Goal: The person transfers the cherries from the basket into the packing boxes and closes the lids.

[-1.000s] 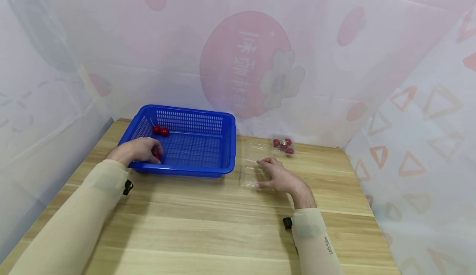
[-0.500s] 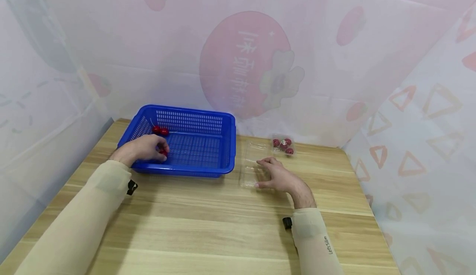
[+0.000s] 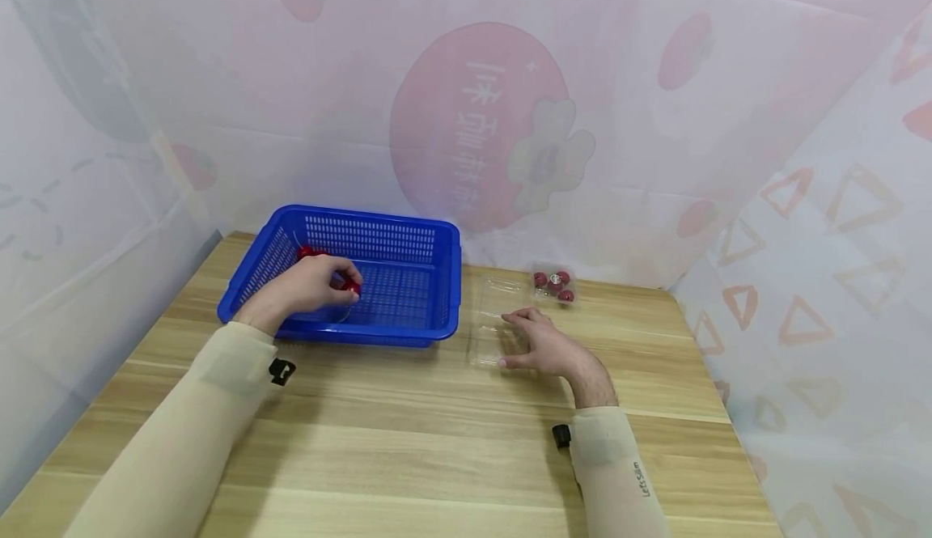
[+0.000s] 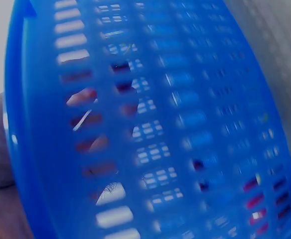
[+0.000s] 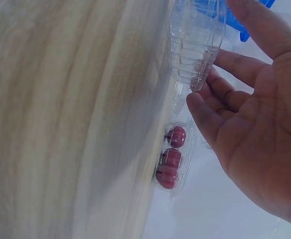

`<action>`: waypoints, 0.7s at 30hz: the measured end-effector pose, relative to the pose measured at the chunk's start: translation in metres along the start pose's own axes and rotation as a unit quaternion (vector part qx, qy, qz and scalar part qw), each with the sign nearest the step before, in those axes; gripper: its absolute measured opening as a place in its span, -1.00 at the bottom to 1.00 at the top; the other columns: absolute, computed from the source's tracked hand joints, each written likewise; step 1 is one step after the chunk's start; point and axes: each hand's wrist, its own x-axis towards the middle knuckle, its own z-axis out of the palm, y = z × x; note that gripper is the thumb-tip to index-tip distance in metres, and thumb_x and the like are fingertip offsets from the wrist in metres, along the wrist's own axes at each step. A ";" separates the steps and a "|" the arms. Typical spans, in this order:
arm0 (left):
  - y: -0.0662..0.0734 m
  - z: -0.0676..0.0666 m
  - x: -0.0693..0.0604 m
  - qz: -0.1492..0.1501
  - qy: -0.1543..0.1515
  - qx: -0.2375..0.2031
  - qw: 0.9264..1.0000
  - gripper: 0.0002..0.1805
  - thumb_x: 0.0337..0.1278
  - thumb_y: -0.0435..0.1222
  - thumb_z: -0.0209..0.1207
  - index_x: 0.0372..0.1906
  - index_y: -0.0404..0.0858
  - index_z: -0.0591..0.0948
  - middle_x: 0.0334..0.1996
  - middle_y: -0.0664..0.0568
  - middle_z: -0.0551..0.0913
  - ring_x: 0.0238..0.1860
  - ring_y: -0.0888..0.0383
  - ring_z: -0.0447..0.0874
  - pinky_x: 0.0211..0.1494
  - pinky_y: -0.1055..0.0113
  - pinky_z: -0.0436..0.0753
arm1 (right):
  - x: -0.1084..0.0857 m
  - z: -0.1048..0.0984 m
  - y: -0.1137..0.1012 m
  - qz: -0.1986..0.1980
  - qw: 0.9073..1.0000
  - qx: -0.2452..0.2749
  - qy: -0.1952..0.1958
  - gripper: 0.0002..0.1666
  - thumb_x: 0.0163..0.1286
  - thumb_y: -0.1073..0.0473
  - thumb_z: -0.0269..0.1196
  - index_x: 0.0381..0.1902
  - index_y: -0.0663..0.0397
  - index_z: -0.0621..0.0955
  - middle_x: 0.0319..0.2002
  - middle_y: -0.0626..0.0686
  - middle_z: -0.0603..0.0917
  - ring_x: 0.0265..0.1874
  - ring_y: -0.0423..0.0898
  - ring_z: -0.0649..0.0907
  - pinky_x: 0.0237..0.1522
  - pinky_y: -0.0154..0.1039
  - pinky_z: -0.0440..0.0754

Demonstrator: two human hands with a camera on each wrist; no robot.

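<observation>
My left hand (image 3: 309,285) is over the near left part of the blue plastic basket (image 3: 408,332), pinching a red cherry (image 3: 353,288) between thumb and fingers. Another cherry (image 3: 305,252) shows behind that hand at the basket's far left. In the left wrist view, the basket's slotted wall (image 4: 155,119) covers most of the picture, with red patches showing through. A clear plastic box (image 3: 495,324) lies right of the basket. My right hand (image 3: 549,348) is at its right side, thumb and fingers spread and gently bent, fingertips at its edge; firm contact cannot be made out.
A smaller clear pack (image 3: 555,283) with several red fruits stands behind the box, near the back edge of the wooden table (image 3: 408,441). Printed cloth walls (image 3: 349,117) rise behind and at both sides.
My left hand has risen from the basket's left side and moved right with the cherry. The right hand and the clear box have stayed in place.
</observation>
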 end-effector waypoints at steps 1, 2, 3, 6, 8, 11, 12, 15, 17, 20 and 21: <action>0.003 0.001 0.000 0.001 0.004 -0.005 1.000 -0.76 0.61 -0.29 0.49 0.17 -0.32 0.82 0.13 -0.25 0.88 0.11 -0.15 0.86 0.40 -0.30 0.83 | 0.000 0.000 0.000 0.000 1.000 0.001 0.000 0.12 0.53 -0.03 0.66 0.84 0.17 0.39 0.75 0.39 0.39 0.79 0.43 0.36 0.82 0.43 0.40; 0.007 0.003 0.000 0.001 0.008 -0.008 1.000 -0.76 0.62 -0.28 0.49 0.17 -0.31 0.82 0.12 -0.24 0.89 0.10 -0.14 0.86 0.39 -0.29 0.83 | 0.000 0.000 0.000 0.000 1.000 0.002 -0.001 0.12 0.53 -0.03 0.66 0.84 0.17 0.39 0.75 0.39 0.38 0.79 0.43 0.36 0.82 0.43 0.40; 0.010 0.005 0.001 0.003 0.012 -0.009 1.000 -0.75 0.63 -0.27 0.49 0.19 -0.31 0.82 0.12 -0.24 0.89 0.09 -0.13 0.87 0.38 -0.28 0.84 | 0.000 0.000 0.000 -0.001 1.000 0.002 -0.001 0.12 0.54 -0.03 0.66 0.84 0.17 0.39 0.75 0.39 0.38 0.79 0.43 0.36 0.82 0.43 0.40; 0.019 0.010 0.002 0.002 0.024 -0.015 1.000 -0.71 0.65 -0.24 0.48 0.24 -0.30 0.82 0.14 -0.23 0.90 0.10 -0.12 0.87 0.36 -0.26 0.84 | 0.000 0.000 0.001 -0.001 1.000 0.002 -0.001 0.12 0.54 -0.02 0.66 0.84 0.18 0.38 0.75 0.39 0.38 0.79 0.43 0.36 0.82 0.43 0.40; 0.024 0.014 0.003 0.002 0.031 -0.020 0.999 -0.68 0.67 -0.22 0.47 0.28 -0.30 0.81 0.17 -0.23 0.90 0.15 -0.14 0.88 0.38 -0.27 0.83 | 0.001 0.000 0.001 0.000 1.000 0.001 -0.001 0.12 0.54 -0.03 0.66 0.84 0.17 0.38 0.75 0.39 0.38 0.79 0.43 0.36 0.82 0.43 0.40; 0.034 0.018 0.003 0.004 0.037 -0.035 0.999 -0.67 0.68 -0.22 0.45 0.31 -0.30 0.80 0.21 -0.23 0.90 0.23 -0.20 0.87 0.42 -0.29 0.82 | 0.001 0.000 0.001 0.002 1.000 0.002 -0.001 0.13 0.54 -0.03 0.66 0.85 0.16 0.38 0.76 0.38 0.38 0.80 0.43 0.35 0.82 0.44 0.40; 0.037 0.020 0.004 0.005 0.039 -0.041 0.998 -0.68 0.69 -0.22 0.45 0.31 -0.29 0.80 0.22 -0.22 0.90 0.26 -0.21 0.87 0.44 -0.29 0.81 | 0.001 0.000 0.001 0.002 1.000 0.003 -0.001 0.13 0.54 -0.03 0.66 0.85 0.16 0.38 0.76 0.38 0.38 0.80 0.43 0.35 0.82 0.44 0.40; 0.044 0.025 0.006 0.009 0.044 -0.055 0.998 -0.69 0.70 -0.23 0.43 0.31 -0.28 0.79 0.22 -0.21 0.89 0.30 -0.23 0.86 0.45 -0.29 0.82 | 0.001 0.000 0.001 0.004 1.000 0.002 -0.001 0.13 0.54 -0.03 0.66 0.85 0.16 0.38 0.76 0.38 0.37 0.80 0.43 0.35 0.82 0.45 0.39; 0.047 0.029 0.008 0.012 0.047 -0.061 0.997 -0.71 0.71 -0.24 0.42 0.31 -0.26 0.80 0.22 -0.20 0.89 0.32 -0.23 0.87 0.46 -0.28 0.83 | 0.001 0.000 0.001 0.004 1.000 0.001 -0.001 0.13 0.54 -0.04 0.66 0.85 0.16 0.38 0.76 0.38 0.37 0.80 0.44 0.35 0.82 0.45 0.39; 0.052 0.035 0.010 0.019 0.054 -0.067 0.996 -0.71 0.71 -0.24 0.42 0.30 -0.26 0.80 0.22 -0.20 0.89 0.33 -0.25 0.87 0.46 -0.29 0.83 | 0.000 -0.001 0.001 0.003 1.000 0.001 -0.001 0.13 0.54 -0.04 0.66 0.84 0.17 0.38 0.76 0.38 0.38 0.80 0.43 0.35 0.82 0.44 0.39; 0.053 0.038 0.012 0.020 0.056 -0.070 0.996 -0.71 0.71 -0.24 0.43 0.30 -0.26 0.80 0.22 -0.20 0.89 0.34 -0.26 0.87 0.47 -0.29 0.83 | 0.000 -0.001 0.001 0.003 1.000 0.001 -0.001 0.13 0.54 -0.04 0.66 0.84 0.17 0.39 0.76 0.38 0.38 0.80 0.43 0.35 0.82 0.44 0.39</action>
